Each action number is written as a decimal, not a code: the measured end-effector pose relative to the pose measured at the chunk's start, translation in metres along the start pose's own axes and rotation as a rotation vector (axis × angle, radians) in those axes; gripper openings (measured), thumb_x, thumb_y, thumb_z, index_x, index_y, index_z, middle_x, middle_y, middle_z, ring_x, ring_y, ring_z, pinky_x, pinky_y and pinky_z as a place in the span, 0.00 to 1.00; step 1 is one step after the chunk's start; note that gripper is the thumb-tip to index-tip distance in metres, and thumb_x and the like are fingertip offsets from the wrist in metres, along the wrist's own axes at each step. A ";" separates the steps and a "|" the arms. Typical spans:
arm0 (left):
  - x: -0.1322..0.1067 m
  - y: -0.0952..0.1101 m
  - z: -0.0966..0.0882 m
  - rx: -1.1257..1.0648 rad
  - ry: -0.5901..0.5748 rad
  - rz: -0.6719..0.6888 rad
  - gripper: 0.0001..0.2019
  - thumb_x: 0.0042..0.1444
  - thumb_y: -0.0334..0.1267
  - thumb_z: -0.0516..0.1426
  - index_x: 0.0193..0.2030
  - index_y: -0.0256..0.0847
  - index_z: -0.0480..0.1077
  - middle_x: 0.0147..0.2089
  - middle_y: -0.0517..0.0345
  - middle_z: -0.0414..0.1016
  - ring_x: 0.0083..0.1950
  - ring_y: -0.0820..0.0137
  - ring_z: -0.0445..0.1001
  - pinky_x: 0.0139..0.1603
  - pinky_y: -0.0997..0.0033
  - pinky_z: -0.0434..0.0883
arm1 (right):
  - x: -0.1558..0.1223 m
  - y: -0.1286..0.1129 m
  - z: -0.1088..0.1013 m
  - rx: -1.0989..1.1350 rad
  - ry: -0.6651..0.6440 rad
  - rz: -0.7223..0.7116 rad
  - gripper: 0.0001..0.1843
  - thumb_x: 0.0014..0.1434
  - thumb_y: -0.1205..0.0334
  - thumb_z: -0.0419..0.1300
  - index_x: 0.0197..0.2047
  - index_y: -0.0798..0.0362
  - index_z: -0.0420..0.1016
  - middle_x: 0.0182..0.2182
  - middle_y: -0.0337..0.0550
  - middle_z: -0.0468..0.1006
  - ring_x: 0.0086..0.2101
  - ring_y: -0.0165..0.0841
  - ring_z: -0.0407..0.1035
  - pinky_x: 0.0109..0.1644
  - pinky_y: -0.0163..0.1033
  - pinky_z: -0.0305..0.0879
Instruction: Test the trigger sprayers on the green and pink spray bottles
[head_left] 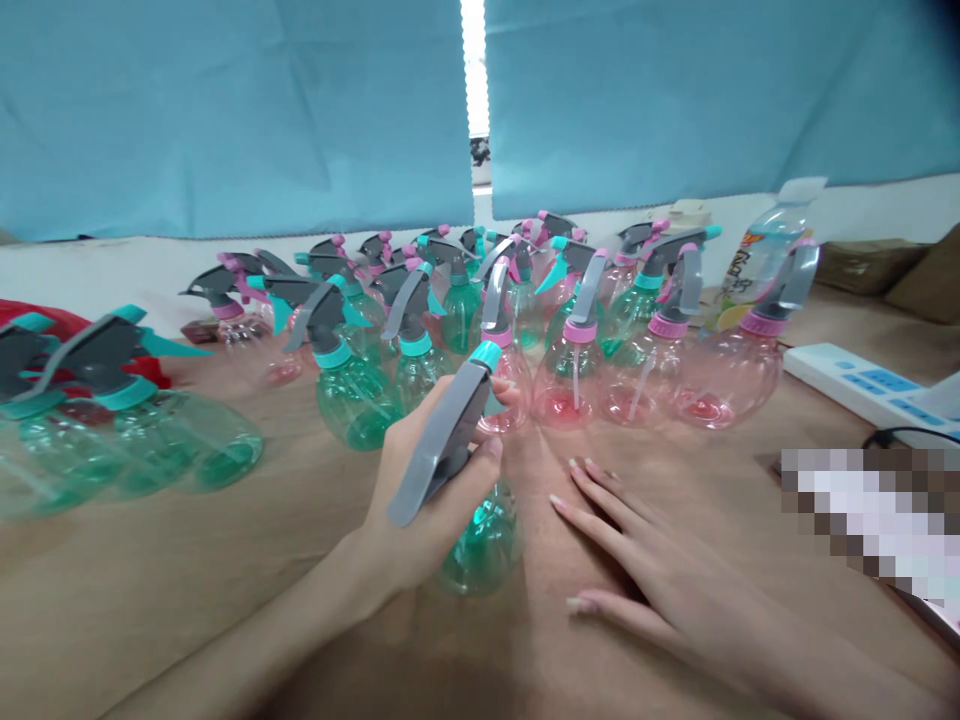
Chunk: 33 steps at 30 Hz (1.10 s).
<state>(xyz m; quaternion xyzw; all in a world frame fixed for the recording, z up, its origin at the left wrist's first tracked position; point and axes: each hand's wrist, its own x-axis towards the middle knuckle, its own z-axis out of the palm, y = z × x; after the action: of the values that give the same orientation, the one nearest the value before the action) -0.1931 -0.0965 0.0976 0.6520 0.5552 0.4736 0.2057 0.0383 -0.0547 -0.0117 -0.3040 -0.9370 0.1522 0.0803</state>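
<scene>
Left of the held green spray bottle [484, 550], a turquoise-collared spray bottle [31, 406] is cut off. The left hand [420, 540] wraps the held one's neck, hiding its collar. Right of it, the right hand [664, 575] is spread; farther right, a pixelated object [862, 515] is unreadable.

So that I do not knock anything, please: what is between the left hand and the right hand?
In the head view: the body of the green spray bottle, gripped by the left hand, then tabletop up to the right hand.
</scene>
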 end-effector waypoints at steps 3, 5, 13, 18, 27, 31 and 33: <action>0.000 0.000 -0.001 -0.006 -0.008 -0.004 0.17 0.53 0.31 0.55 0.50 0.45 0.70 0.36 0.60 0.75 0.28 0.71 0.71 0.29 0.71 0.70 | 0.000 -0.001 -0.001 -0.018 -0.007 0.006 0.40 0.64 0.36 0.50 0.71 0.47 0.49 0.70 0.48 0.41 0.68 0.50 0.39 0.66 0.60 0.50; 0.000 0.001 -0.001 -0.010 -0.014 -0.012 0.17 0.52 0.31 0.55 0.50 0.45 0.70 0.32 0.62 0.73 0.25 0.72 0.68 0.27 0.71 0.68 | 0.001 -0.002 -0.002 -0.017 -0.013 0.008 0.40 0.63 0.36 0.50 0.71 0.47 0.49 0.70 0.48 0.42 0.67 0.50 0.39 0.66 0.60 0.50; 0.001 0.002 -0.001 -0.004 -0.017 -0.027 0.17 0.52 0.31 0.54 0.50 0.45 0.69 0.36 0.60 0.75 0.26 0.72 0.68 0.27 0.71 0.68 | 0.001 0.000 0.000 -0.010 0.021 -0.001 0.39 0.63 0.37 0.53 0.71 0.45 0.50 0.70 0.47 0.44 0.67 0.51 0.41 0.66 0.61 0.51; 0.002 0.001 -0.001 -0.012 -0.006 -0.003 0.18 0.51 0.31 0.54 0.49 0.45 0.70 0.46 0.57 0.77 0.30 0.71 0.73 0.31 0.70 0.72 | 0.000 0.001 0.003 -0.005 0.046 0.001 0.39 0.63 0.38 0.54 0.71 0.43 0.49 0.70 0.45 0.44 0.67 0.52 0.42 0.66 0.61 0.49; 0.003 -0.001 -0.001 -0.099 -0.042 0.021 0.19 0.48 0.27 0.54 0.48 0.43 0.70 0.51 0.56 0.76 0.36 0.70 0.76 0.38 0.69 0.75 | 0.003 -0.002 -0.002 -0.023 -0.009 0.011 0.39 0.64 0.36 0.50 0.71 0.48 0.50 0.70 0.50 0.42 0.67 0.51 0.39 0.66 0.61 0.51; 0.002 0.001 -0.003 -0.129 -0.077 -0.010 0.19 0.49 0.30 0.53 0.48 0.44 0.70 0.45 0.58 0.78 0.32 0.69 0.75 0.34 0.68 0.73 | 0.002 -0.001 -0.002 -0.026 -0.020 0.004 0.40 0.64 0.36 0.49 0.71 0.49 0.50 0.70 0.50 0.42 0.67 0.51 0.38 0.66 0.61 0.51; 0.001 0.002 -0.004 -0.128 -0.101 -0.028 0.19 0.49 0.31 0.53 0.49 0.45 0.71 0.37 0.60 0.78 0.29 0.69 0.73 0.31 0.69 0.71 | 0.001 -0.001 -0.002 -0.022 -0.015 0.006 0.40 0.64 0.36 0.50 0.71 0.48 0.49 0.70 0.50 0.42 0.67 0.51 0.38 0.66 0.61 0.50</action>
<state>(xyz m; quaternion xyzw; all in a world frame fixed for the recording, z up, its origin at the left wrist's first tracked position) -0.1956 -0.0970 0.1015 0.6525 0.5221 0.4718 0.2812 0.0374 -0.0543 -0.0099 -0.3065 -0.9383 0.1444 0.0693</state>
